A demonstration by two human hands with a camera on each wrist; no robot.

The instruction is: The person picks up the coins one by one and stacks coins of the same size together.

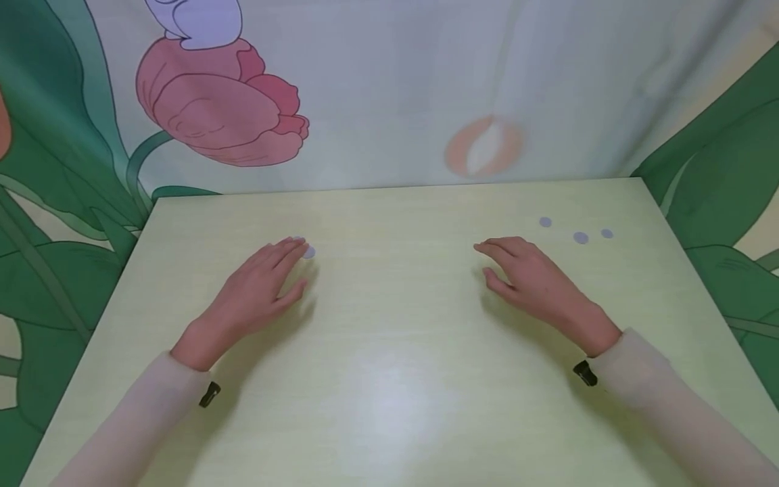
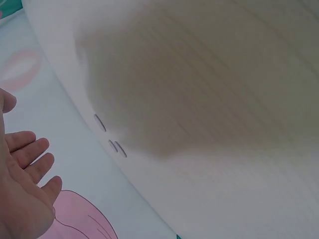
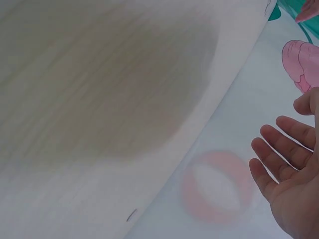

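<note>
Not seeing anything done yet tbh, just a pale wood-grain table (image 1: 389, 297), left hand (image 1: 251, 292) and right hand (image 1: 538, 281) above it, fingers loosely extended, holding nothing, and flat lilac discs (image 1: 581, 238) lying toward its far corners, probably all left to handle.

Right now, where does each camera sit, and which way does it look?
Head: on the head, facing forward and down over the table; left hand, right hand and sleeves show.
Left wrist: on that wrist, facing across the table towards the printed cloth; the left hand fills the left edge.
Right wrist: on that wrist, facing table and cloth too; the right hand is at the right edge.
Shared: both wrist views show the pink flower and peach ring.
</note>
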